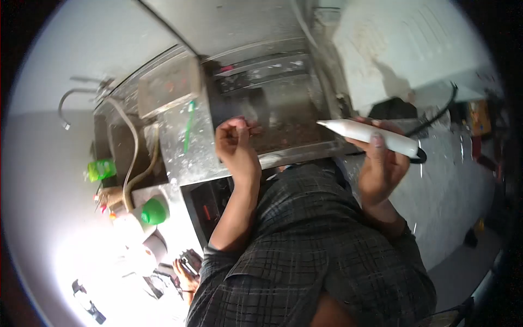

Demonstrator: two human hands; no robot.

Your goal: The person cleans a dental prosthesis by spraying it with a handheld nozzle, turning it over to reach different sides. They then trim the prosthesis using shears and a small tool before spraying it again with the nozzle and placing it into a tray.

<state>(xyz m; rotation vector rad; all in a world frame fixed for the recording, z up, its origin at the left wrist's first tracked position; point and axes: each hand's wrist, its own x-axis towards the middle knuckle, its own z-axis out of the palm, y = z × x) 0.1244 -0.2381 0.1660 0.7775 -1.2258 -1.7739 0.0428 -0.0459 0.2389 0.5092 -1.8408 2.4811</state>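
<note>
My right hand (381,163) is wrapped round a white tube-shaped tool (400,143) with a narrow pointed tip. The tip points left, towards my other hand, and a black piece shows at the tool's back end. My left hand (237,144) is closed in a pinch over the front left of a recessed metal work box (291,150). Whatever it holds is too small and blurred to make out. A clear gap lies between the tool's tip and the left fingers.
Left of the box, a green stick-like brush (189,126) lies on a stained metal counter (177,143). Beyond are a basin with hoses (133,141), a green bottle (102,170) and a green cup (154,211). Another person's hand (185,278) shows at lower left.
</note>
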